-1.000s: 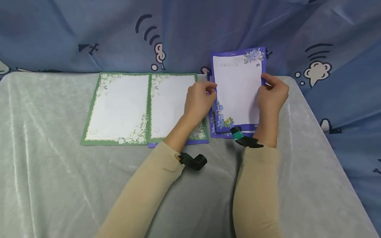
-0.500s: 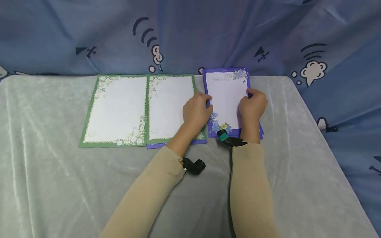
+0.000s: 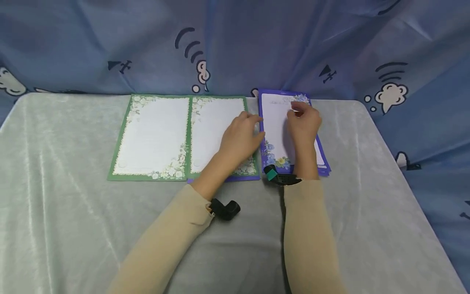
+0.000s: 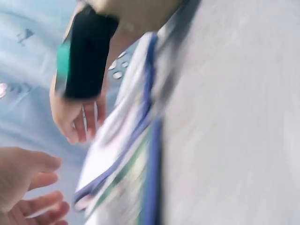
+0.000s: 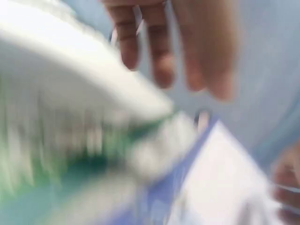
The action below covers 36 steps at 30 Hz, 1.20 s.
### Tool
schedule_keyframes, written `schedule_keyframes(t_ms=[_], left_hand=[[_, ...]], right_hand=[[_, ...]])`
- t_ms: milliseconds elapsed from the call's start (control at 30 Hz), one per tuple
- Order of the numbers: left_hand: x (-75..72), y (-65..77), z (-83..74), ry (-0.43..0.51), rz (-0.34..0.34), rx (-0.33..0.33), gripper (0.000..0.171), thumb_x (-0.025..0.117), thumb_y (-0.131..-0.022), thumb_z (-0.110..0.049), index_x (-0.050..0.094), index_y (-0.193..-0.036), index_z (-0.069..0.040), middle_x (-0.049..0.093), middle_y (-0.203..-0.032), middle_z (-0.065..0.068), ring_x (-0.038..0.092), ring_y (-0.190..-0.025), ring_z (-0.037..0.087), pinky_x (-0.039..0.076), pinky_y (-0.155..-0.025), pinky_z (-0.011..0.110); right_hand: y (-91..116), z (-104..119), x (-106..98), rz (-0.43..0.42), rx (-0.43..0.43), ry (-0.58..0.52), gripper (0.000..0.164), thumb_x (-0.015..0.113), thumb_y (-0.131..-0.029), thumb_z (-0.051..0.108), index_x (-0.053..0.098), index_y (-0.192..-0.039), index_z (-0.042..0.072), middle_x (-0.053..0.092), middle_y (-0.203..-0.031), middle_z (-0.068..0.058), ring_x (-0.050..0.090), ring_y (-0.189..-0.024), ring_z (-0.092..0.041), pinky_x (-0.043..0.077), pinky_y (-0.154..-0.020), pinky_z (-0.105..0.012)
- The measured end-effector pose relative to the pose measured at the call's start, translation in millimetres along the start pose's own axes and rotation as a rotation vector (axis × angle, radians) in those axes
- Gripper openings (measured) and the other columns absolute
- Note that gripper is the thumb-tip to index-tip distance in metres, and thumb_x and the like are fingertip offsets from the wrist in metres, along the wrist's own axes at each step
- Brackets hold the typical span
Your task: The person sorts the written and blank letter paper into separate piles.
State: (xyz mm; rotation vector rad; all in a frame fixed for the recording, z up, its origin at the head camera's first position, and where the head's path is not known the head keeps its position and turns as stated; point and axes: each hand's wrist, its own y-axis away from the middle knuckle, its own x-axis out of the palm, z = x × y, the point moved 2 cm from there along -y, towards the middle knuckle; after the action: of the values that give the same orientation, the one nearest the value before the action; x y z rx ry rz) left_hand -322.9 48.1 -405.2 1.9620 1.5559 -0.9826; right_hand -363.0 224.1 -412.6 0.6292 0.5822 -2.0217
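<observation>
Stacking looks like the step in hand tbh: the top purple-bordered sheet (image 3: 275,130) lies on its pile at the right of the counter (image 3: 371,228), just beside the green-bordered sheets (image 3: 154,134). The left hand (image 3: 240,136) is by its left edge, the right hand (image 3: 305,122) above it, both with loose fingers, seemingly gripping nothing. Next move probably calls for squaring up the lower sheets (image 3: 325,172) peeking out bottom right

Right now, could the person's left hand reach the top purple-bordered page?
Most likely yes: the left hand is at the left edge of the purple-bordered page, and nothing seems to block it; the right hand is over the page's right part.
</observation>
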Motion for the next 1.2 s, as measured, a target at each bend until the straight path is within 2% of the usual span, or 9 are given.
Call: schedule_keyframes(t_ms=[100, 167, 267, 400, 533, 633, 733, 1033, 1200], left_hand=[[-25.5, 7.3, 18.0, -0.024, -0.039, -0.019, 0.035, 0.067, -0.097, -0.024, 0.068, -0.13, -0.012, 0.064, -0.136, 0.011, 0.061, -0.122, 0.03, 0.051, -0.101, 0.043], [-39.6, 12.2, 34.3, -0.042, -0.075, -0.049, 0.034, 0.067, -0.097, -0.023, 0.069, -0.129, -0.011, 0.066, -0.134, 0.013, 0.061, -0.122, 0.033, 0.051, -0.099, 0.046], [-54.0, 18.9, 59.9, -0.033, -0.105, -0.101, 0.037, 0.068, -0.095, -0.022, 0.068, -0.13, -0.009, 0.066, -0.133, 0.015, 0.059, -0.124, 0.037, 0.049, -0.1, 0.049], [-60.0, 28.2, 86.4, 0.041, -0.068, -0.136, 0.046, 0.069, -0.095, -0.024, 0.062, -0.137, -0.007, 0.062, -0.139, 0.017, 0.053, -0.132, 0.038, 0.043, -0.11, 0.05], [-54.4, 38.8, 104.6, 0.131, -0.051, -0.137, 0.052, 0.07, -0.095, -0.026, 0.058, -0.14, -0.004, 0.062, -0.13, 0.02, 0.057, -0.117, 0.035, 0.046, -0.103, 0.049], [-48.0, 45.9, 115.6, 0.119, -0.1, -0.116, 0.052, 0.073, -0.093, -0.025, 0.059, -0.138, -0.003, 0.062, -0.132, 0.019, 0.055, -0.109, 0.034, 0.046, -0.097, 0.047], [-43.4, 49.9, 122.5, 0.064, -0.152, -0.085, 0.051, 0.075, -0.092, -0.026, 0.061, -0.136, -0.004, 0.058, -0.145, 0.015, 0.053, -0.119, 0.034, 0.045, -0.102, 0.046], [-48.3, 48.3, 131.6, -0.007, -0.156, -0.05, 0.047, 0.072, -0.093, -0.031, 0.064, -0.133, -0.007, 0.053, -0.152, 0.011, 0.051, -0.126, 0.035, 0.044, -0.105, 0.047], [-50.4, 49.6, 136.2, -0.001, -0.155, -0.052, 0.045, 0.072, -0.094, -0.031, 0.065, -0.132, -0.008, 0.052, -0.153, 0.012, 0.051, -0.126, 0.036, 0.044, -0.106, 0.047]], right_hand=[[9, 19, 6, 0.138, -0.051, -0.134, 0.031, 0.06, -0.1, 0.019, 0.071, -0.126, 0.008, 0.071, -0.125, -0.013, 0.068, -0.105, -0.023, 0.05, -0.083, -0.026], [18, 29, 9, 0.246, -0.072, -0.159, 0.032, 0.06, -0.101, 0.023, 0.07, -0.128, 0.009, 0.07, -0.126, -0.012, 0.067, -0.105, -0.021, 0.048, -0.079, -0.022], [29, 35, 13, 0.377, -0.148, -0.114, 0.036, 0.061, -0.101, 0.025, 0.067, -0.132, 0.007, 0.067, -0.131, -0.014, 0.066, -0.112, -0.025, 0.048, -0.08, -0.024], [41, 26, 20, 0.469, -0.236, -0.006, 0.042, 0.06, -0.101, 0.027, 0.062, -0.138, 0.006, 0.065, -0.134, -0.018, 0.064, -0.115, -0.033, 0.05, -0.084, -0.038], [51, 5, 29, 0.441, -0.282, 0.005, 0.048, 0.063, -0.099, 0.026, 0.058, -0.141, 0.003, 0.065, -0.131, -0.022, 0.063, -0.117, -0.036, 0.051, -0.096, -0.049], [57, -6, 37, 0.37, -0.359, -0.019, 0.05, 0.068, -0.096, 0.024, 0.058, -0.14, 0.001, 0.066, -0.129, -0.022, 0.063, -0.117, -0.036, 0.051, -0.098, -0.049], [60, -9, 43, 0.32, -0.432, -0.032, 0.048, 0.073, -0.093, 0.022, 0.062, -0.135, 0.002, 0.068, -0.126, -0.021, 0.064, -0.115, -0.036, 0.05, -0.097, -0.049], [61, -3, 49, 0.238, -0.456, -0.142, 0.034, 0.079, -0.087, 0.013, 0.074, -0.12, 0.003, 0.076, -0.113, -0.019, 0.072, -0.098, -0.033, 0.052, -0.083, -0.038], [63, 2, 53, 0.201, -0.508, -0.061, 0.032, 0.078, -0.087, 0.016, 0.076, -0.118, 0.005, 0.077, -0.108, -0.017, 0.071, -0.074, -0.033, 0.049, -0.072, -0.034]])
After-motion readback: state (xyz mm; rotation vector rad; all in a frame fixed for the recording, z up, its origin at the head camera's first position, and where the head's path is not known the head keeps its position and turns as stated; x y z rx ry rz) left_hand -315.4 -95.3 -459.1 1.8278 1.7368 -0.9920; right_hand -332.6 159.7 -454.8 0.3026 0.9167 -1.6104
